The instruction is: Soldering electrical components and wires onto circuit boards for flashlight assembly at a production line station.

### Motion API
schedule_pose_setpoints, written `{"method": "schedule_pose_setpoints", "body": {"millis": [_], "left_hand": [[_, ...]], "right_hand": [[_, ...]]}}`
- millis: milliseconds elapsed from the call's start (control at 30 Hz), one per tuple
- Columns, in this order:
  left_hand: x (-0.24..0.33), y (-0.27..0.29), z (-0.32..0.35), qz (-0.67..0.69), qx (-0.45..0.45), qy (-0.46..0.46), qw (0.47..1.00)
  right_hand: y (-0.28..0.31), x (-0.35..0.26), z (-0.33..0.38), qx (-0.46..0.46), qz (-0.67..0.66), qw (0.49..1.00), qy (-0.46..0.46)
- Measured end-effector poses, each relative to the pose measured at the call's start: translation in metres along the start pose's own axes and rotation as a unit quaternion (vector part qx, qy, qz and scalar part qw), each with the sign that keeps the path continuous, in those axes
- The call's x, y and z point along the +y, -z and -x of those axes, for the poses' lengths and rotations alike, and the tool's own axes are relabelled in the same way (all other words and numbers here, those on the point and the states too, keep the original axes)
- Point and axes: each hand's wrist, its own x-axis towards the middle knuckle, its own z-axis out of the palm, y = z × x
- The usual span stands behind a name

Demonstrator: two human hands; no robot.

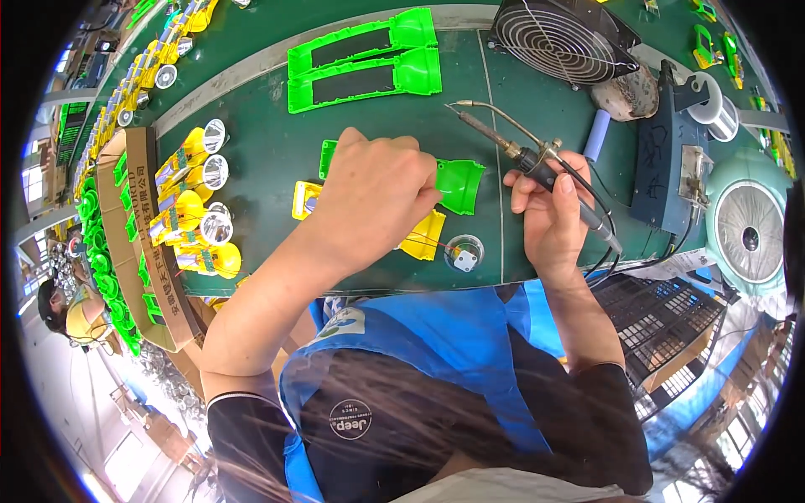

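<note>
My right hand [553, 210] grips a soldering iron [537, 168] with a thin curved metal tube fixed alongside; its tip points up and left, over the bench. My left hand [377, 184] is closed, fingers curled, above a green plastic housing [461, 186]. Whatever its fingers pinch is hidden behind the back of the hand. Partly under that hand and wrist lies a yellow plastic part [423, 237] with thin wires. Those wires run towards a small round clear lamp cup [464, 253] with a white piece on it, near the bench's front edge.
Two green housings [360, 80] lie at the back. Several yellow lamp assemblies [201, 172] stand left, beside a cardboard box [159, 277]. On the right are a black fan [562, 42], lilac cylinder [597, 136], blue box-shaped unit [667, 168], solder spool [713, 105] and pale green fan [749, 239].
</note>
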Motion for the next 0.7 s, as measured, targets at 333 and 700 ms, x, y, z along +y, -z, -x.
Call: {"method": "schedule_pose_setpoints", "body": {"millis": [333, 700], "left_hand": [[0.003, -0.003, -0.003, -0.110, 0.003, -0.063, 0.992], [0.009, 0.010, -0.006, 0.009, 0.103, -0.131, 0.986]], "right_hand": [[0.002, 0.000, 0.000, 0.004, -0.014, 1.000, 0.006], [0.005, -0.007, -0.006, 0.142, -0.072, 0.985, 0.065]]}}
